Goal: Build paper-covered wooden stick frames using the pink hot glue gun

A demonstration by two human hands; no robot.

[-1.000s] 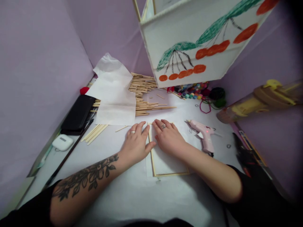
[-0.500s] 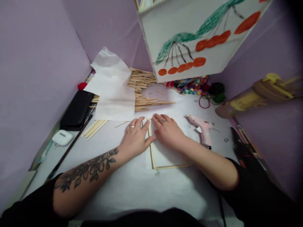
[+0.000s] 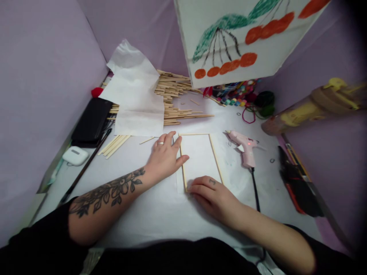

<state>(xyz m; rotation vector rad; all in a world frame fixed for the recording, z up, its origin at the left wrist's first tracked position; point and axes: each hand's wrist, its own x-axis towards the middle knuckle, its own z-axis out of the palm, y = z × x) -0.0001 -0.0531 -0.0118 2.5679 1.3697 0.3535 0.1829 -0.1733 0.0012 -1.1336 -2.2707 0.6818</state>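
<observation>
Pale lilac walls [image 3: 48,76] enclose the work area on several sides; white-covered tabletop [image 3: 143,217] below. Stick frame [image 3: 215,153] — narrow, four-cornered, made of thin wooden sticks — lies flat on the tabletop between the two hands, over a pale sheet whose edge shows just left of it. Its far and right sides are in plain view; the near side is largely covered.

Left hand [image 3: 165,157]: palm down at the frame's left side, ring on one finger. Thumb spread wide from the index finger, its tip over the left stick; index tip at the far left corner. Remaining fingers lie close together on the tabletop.

Right hand [image 3: 216,196]: over the frame's near end, fingers bent and pressed together, tips at the near left corner. Cannot tell whether they pinch the stick or only rest on it.

Right of the frame: pink glue gun [image 3: 247,152], red light lit, nozzle pointing away to the left, black cord [image 3: 254,187] running toward the person. Beyond the left hand: stick pile [image 3: 173,88], partly under crumpled white paper [image 3: 139,107]. Far left — black case [image 3: 91,119], white earbud case [image 3: 75,156]. Above the far side: white panel [image 3: 229,74] bearing orange-red fruit and green leaves. Right edge: tilted tumbler [image 3: 301,109] with a yellow-topped lid.
</observation>
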